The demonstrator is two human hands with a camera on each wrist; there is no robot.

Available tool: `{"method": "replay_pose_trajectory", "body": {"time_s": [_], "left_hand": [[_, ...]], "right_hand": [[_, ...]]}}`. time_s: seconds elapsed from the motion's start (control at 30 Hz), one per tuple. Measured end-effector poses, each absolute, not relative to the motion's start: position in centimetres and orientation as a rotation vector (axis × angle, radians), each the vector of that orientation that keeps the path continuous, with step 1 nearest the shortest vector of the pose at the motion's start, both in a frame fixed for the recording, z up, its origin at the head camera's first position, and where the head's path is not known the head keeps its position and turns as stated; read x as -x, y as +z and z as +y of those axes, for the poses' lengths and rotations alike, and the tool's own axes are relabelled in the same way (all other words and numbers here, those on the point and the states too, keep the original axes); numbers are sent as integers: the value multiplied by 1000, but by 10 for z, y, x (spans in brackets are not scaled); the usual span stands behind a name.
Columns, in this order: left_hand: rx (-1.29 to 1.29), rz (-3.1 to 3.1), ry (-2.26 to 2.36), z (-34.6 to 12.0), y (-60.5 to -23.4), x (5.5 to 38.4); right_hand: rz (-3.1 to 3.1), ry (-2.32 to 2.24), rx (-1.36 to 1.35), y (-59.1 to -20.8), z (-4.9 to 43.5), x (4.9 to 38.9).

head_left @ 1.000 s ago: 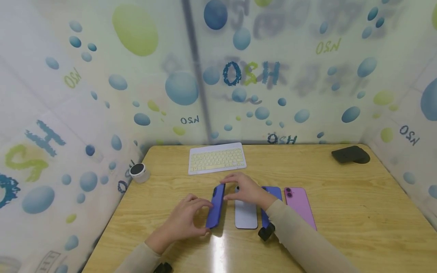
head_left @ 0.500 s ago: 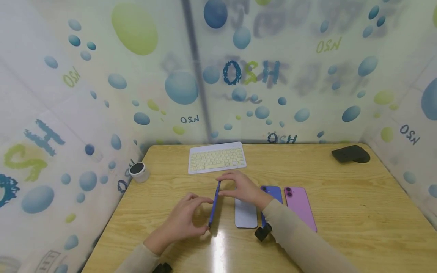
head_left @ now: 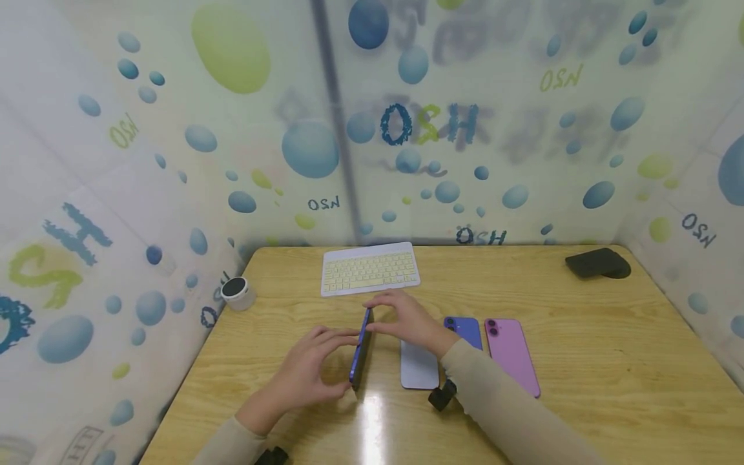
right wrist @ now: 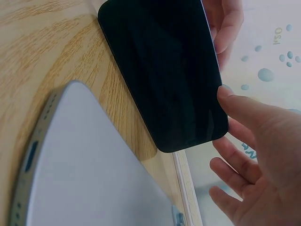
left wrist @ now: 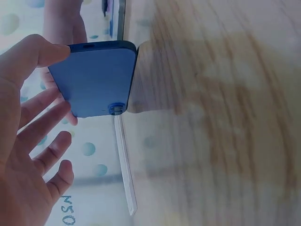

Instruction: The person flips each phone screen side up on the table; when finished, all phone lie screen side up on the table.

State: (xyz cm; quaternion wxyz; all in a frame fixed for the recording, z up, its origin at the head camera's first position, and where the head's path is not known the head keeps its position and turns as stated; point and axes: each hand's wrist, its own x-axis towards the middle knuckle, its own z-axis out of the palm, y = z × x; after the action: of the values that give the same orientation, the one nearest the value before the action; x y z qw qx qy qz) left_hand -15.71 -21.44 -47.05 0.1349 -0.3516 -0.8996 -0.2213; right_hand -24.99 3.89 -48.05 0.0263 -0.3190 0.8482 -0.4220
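A blue smartphone [head_left: 358, 352] stands steeply on its long edge over the table, held between both hands. My left hand [head_left: 305, 374] pinches it from the left, thumb at the end with the charging port and fingers by the blue back [left wrist: 96, 77]. At the far end, my right hand [head_left: 407, 323] grips the upper corner, its thumb on the edge beside the dark screen [right wrist: 164, 75]. That screen faces right. Close to the right lies a pale phone [head_left: 420, 367], back up, partly under the right wrist. Beside it are another blue phone [head_left: 467, 330], partly covered by the sleeve, and a pink phone [head_left: 514, 355].
A white keyboard [head_left: 370, 271] lies at the back of the wooden table [head_left: 610, 349]. At the left edge stands a small white cylinder [head_left: 237, 295] with a dark top. Flat black items [head_left: 595, 263] overlap at the back right. Patterned walls enclose the table's back and sides.
The blue phone has turned about its long axis, from showing its back to nearly edge-on with its dark screen side facing right. Both hands have shifted slightly left with it.
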Motion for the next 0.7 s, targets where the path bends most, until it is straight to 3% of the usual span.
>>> {"method": "replay_pose_trajectory", "body": {"time_s": [0.7], "left_hand": [[1062, -2571, -586, -222, -464, 159]], "right_hand": [[2528, -1332, 1009, -489, 37, 256]]}}
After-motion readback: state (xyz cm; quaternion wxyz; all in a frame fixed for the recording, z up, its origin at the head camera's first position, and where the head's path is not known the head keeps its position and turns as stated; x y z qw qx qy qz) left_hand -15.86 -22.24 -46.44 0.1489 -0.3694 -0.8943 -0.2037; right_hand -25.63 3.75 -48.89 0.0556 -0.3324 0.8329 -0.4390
